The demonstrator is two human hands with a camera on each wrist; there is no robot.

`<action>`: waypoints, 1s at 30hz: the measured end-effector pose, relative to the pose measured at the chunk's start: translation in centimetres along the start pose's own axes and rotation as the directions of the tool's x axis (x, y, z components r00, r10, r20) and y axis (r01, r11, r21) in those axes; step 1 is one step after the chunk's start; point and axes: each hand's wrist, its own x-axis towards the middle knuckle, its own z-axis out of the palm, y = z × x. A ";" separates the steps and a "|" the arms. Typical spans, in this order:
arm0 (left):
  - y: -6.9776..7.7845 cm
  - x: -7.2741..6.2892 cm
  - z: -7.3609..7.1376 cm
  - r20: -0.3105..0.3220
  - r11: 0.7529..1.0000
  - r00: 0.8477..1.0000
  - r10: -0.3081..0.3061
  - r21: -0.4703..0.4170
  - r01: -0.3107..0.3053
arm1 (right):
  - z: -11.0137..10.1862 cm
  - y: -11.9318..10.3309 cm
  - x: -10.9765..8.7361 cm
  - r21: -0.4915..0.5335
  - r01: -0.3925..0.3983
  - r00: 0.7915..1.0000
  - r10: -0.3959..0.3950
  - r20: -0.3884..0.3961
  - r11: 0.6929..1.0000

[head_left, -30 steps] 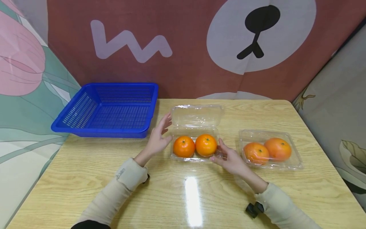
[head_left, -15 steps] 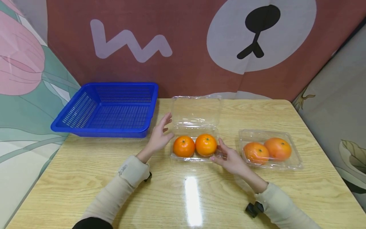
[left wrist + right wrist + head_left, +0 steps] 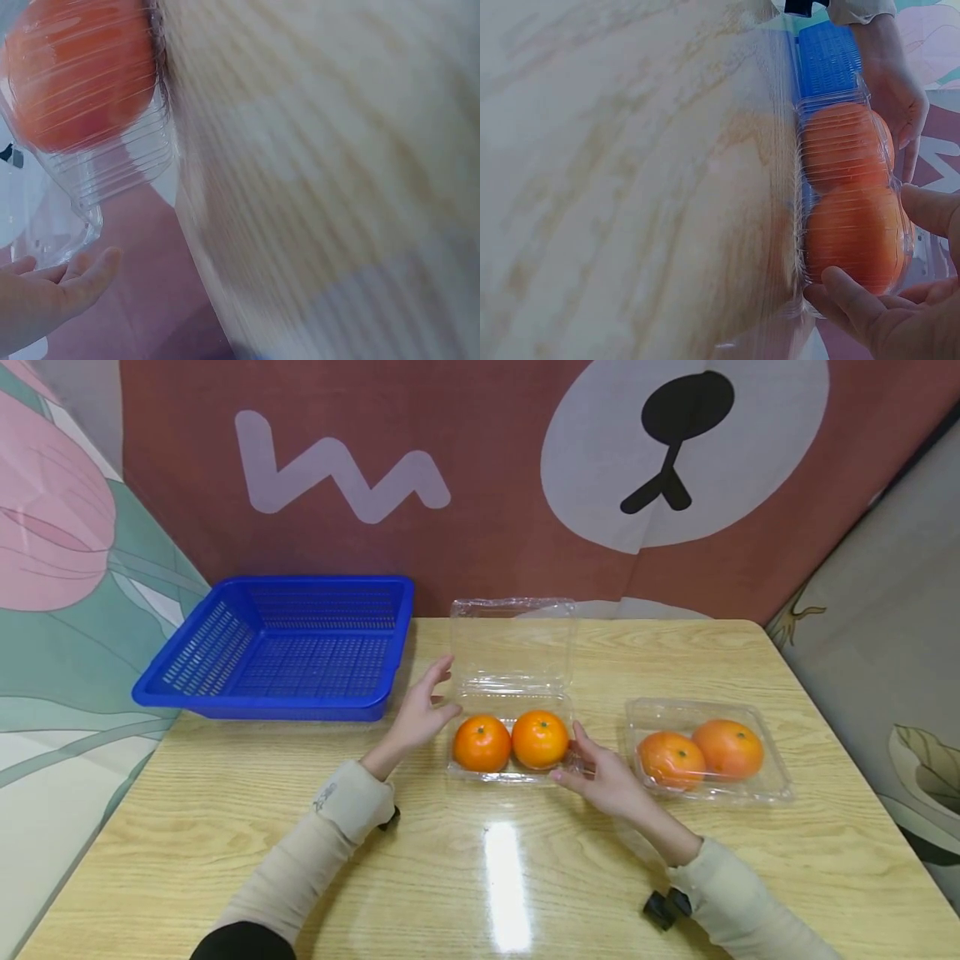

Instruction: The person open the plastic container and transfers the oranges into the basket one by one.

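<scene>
Two oranges (image 3: 540, 740) sit side by side in an opened clear plastic clamshell container (image 3: 513, 774), its lid (image 3: 513, 647) leaning back toward the wall. My left hand (image 3: 420, 714) is at the container's left side with fingers extended. Its fingertips are close to the lid's left edge; I cannot tell whether they touch it. My right hand (image 3: 607, 777) holds the container's right end. In the right wrist view, the fingers (image 3: 847, 296) and thumb of this hand lie around the end of the plastic next to the nearer orange (image 3: 855, 236).
To the right stands a second clear container (image 3: 772, 781) with two more oranges (image 3: 727, 749), its plastic over them. A blue slotted basket (image 3: 270, 702) occupies the table's back left. A brown printed cloth (image 3: 495, 560) hangs behind the wooden table (image 3: 420, 893).
The lid has swung back, its far edge shifting toward the wall. My left hand has moved slightly to the right. My right hand and the oranges have stayed where they were.
</scene>
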 end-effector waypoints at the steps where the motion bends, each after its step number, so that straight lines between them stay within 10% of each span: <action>1: 0.0 0.1 0.0 0.006 1.000 1.000 -0.007 0.005 0.007 | 0.0 0.0 0.0 -0.002 0.000 1.000 0.000 -0.001 1.000; 19: 0.3 0.6 -0.5 0.109 0.975 0.982 -0.153 0.177 0.133 | 0.1 0.0 0.1 -0.001 -0.005 1.000 0.005 0.001 1.000; 30: 1.2 -0.4 -0.8 0.148 0.967 0.982 -0.115 0.243 0.077 | 0.1 0.1 0.0 -0.009 0.000 1.000 0.000 -0.003 1.000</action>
